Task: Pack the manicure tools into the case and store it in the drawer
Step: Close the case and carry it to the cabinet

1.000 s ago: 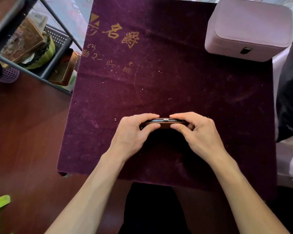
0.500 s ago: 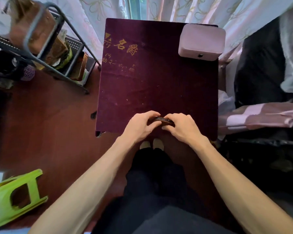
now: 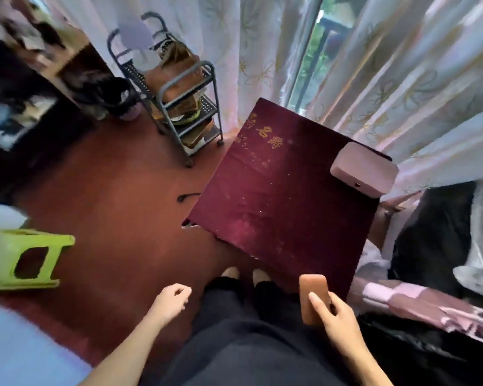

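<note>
The right hand holds a flat brown case, closed, in the air over the person's lap, off the near edge of the tabletop. Its fingers lie across the case's broad face and clamp it from the side; the case's far end points toward the tabletop's near edge and does not touch it. The left hand hangs free over the floor, to the left of the person's dark trousers; its fingers are curled loosely together into a slack fist, and they grip nothing.

The tabletop is draped in a dark red velvet cloth with gold characters near its far left corner. A pale pink box with a small dark clasp on its front sits at the far right corner, lid down. The rest of the cloth carries only small pale specks.

Two light-coloured toes show on the floor just before the tabletop's near left corner. Well off to the left a lime-green plastic stool lies on its side. A grey metal trolley rack with loaded shelves stands beyond the tabletop's far left corner, against white patterned curtains. The view is blurred at its edges.
</note>
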The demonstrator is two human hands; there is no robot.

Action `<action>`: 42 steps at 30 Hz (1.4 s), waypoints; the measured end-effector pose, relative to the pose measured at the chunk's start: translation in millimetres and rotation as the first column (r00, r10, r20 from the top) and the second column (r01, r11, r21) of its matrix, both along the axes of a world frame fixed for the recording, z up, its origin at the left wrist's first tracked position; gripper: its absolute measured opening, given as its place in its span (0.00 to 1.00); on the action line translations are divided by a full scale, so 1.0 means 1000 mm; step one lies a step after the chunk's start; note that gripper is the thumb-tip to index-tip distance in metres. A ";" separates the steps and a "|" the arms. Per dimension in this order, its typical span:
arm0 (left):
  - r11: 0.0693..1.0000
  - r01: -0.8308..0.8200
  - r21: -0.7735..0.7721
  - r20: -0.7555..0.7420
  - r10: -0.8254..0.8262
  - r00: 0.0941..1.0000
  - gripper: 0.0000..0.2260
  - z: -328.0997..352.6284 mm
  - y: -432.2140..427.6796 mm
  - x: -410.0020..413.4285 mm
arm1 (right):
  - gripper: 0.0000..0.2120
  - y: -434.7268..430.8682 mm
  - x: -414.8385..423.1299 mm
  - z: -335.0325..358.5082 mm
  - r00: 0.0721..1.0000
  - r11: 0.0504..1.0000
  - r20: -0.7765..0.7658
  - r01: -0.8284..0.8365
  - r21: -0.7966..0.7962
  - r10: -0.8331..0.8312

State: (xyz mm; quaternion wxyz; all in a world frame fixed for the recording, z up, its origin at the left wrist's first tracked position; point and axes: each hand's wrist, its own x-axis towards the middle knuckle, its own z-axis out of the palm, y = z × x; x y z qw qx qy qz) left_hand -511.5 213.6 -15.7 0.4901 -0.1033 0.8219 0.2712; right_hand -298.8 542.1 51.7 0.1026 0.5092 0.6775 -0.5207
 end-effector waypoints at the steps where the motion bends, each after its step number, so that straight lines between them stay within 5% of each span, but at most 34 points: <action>1: 0.995 -0.102 -0.006 -0.019 0.102 0.995 0.08 0.004 -0.007 0.008 | 0.05 0.006 -0.008 -0.002 0.998 0.998 0.004 -0.067 -0.006 0.067; 9: 0.784 -0.621 -0.005 -0.051 0.620 0.783 0.07 0.025 -0.045 0.115 | 0.05 0.007 -0.105 -0.009 0.852 0.852 -0.104 -0.520 -0.060 0.513; 15: 0.591 -0.798 -0.119 0.069 0.807 0.587 0.07 0.020 -0.076 0.198 | 0.06 -0.044 -0.185 -0.008 0.708 0.707 -0.135 -0.705 -0.059 0.694; 19: 0.502 -0.853 -0.143 0.080 0.865 0.496 0.17 0.018 -0.110 0.200 | 0.07 -0.088 -0.239 -0.007 0.648 0.652 -0.144 -0.758 -0.031 0.748; 25: 0.428 -0.899 -0.094 0.065 0.904 0.423 0.07 0.008 -0.159 0.110 | 0.11 -0.148 -0.316 0.004 0.612 0.619 -0.172 -0.785 -0.017 0.772; 34: 0.493 -0.836 0.241 -0.082 0.869 0.488 0.08 0.034 -0.220 -0.125 | 0.12 -0.223 -0.435 0.004 0.570 0.584 -0.217 -0.812 0.001 0.793; 42: 0.471 -0.869 0.149 -0.115 0.882 0.458 0.05 0.045 -0.271 -0.206 | 0.15 -0.291 -0.577 -0.004 0.524 0.526 -0.223 -0.849 -0.052 0.822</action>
